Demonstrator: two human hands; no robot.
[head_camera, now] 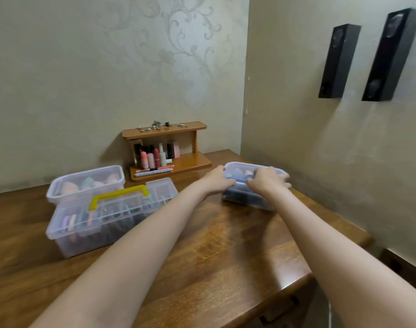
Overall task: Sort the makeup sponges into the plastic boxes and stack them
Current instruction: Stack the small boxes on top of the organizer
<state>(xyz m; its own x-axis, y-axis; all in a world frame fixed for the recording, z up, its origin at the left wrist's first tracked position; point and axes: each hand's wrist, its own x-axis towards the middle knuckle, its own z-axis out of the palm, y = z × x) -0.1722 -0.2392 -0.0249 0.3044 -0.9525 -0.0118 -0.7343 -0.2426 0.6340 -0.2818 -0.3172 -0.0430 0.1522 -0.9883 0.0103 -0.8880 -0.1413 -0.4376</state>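
Your left hand point(220, 182) and right hand point(267, 182) each gripped the lidded plastic box point(249, 197) near the table's point(226, 245) far right edge. No writing was legible.

No text, label, brand, number or sign can be read anywhere. Any print on the cosmetic bottles point(152, 157) on the far wooden shelf point(173, 162) is too small and blurred to be made out.
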